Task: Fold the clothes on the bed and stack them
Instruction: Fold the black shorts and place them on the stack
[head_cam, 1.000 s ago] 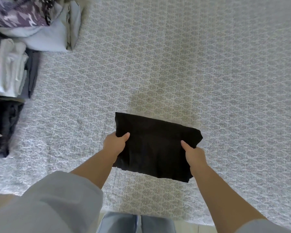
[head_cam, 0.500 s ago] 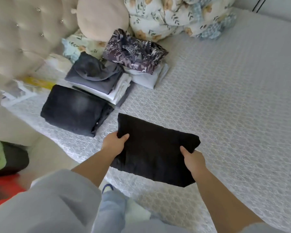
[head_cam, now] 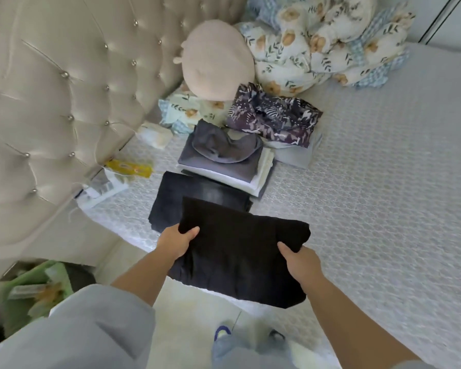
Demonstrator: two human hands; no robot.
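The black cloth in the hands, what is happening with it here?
A person is holding a folded black garment with both hands, the left hand gripping its left edge and the right hand its right edge. It hangs over the near edge of the bed, partly above a folded dark pair of jeans. Behind that lie two more stacks: a grey and white stack and a patterned purple garment on pale folded clothes. The black piece is not yet set down.

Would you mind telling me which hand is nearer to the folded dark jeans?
Left. The left hand sits just below the folded dark jeans; the right hand is farther right.
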